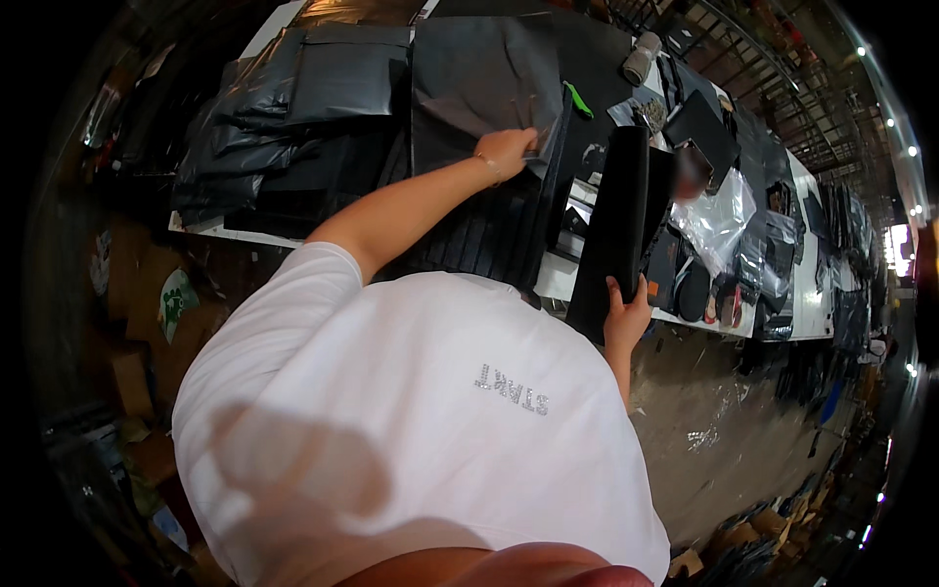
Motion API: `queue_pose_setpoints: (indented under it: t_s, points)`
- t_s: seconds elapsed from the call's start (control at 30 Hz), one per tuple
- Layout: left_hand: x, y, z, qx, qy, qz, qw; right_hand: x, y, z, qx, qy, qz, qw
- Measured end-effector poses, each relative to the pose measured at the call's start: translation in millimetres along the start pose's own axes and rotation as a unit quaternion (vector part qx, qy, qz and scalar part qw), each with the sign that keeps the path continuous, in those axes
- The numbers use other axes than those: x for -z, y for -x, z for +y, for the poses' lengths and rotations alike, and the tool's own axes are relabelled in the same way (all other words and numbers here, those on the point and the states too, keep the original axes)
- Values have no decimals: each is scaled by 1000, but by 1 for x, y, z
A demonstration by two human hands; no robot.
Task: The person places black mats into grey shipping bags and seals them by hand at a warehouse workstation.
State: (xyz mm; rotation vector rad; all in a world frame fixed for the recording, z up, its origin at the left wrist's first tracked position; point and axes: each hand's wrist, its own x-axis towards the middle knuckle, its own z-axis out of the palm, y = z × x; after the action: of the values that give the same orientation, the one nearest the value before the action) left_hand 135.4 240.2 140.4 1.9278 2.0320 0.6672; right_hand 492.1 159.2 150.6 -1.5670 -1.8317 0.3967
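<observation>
My left hand [511,153] is closed at the near right corner of a dark grey plastic bag [474,83], its fingers pinching the film. The bag lies spread over a pile of black flat pieces [455,230] on the table. At my right side, my right hand [626,311] grips the lower end of a long black folded sheet [614,210]. That sheet stands tilted up against the table edge, the thumb and fingers on its near end. Its exact kind I cannot make out.
Black plastic-wrapped packages [347,73] are stacked at the left of the table. A bright green object [579,100] lies beyond the bag. Crumpled clear plastic [722,220] and a grey roll [642,57] are to the right. Cardboard [147,284] covers the floor at left.
</observation>
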Motion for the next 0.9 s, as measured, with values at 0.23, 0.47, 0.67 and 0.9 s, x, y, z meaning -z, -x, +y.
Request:
queue_pose_setpoints:
  t_s: [0.23,0.47,0.67,0.9]
  points:
    - [-45,50,-125,-115,-298,103,942,22,25,11,5,57,-68,996]
    - [-1,39,-173,-102,-179,-124,971,28,25,-28,69,-23,-160,984]
    - [39,-19,-125,-147,46,-118,981,9,-2,-93,94,1,-414,905]
    - [87,6,-81,-199,-161,-108,961,-23,36,-96,74,149,-240,956]
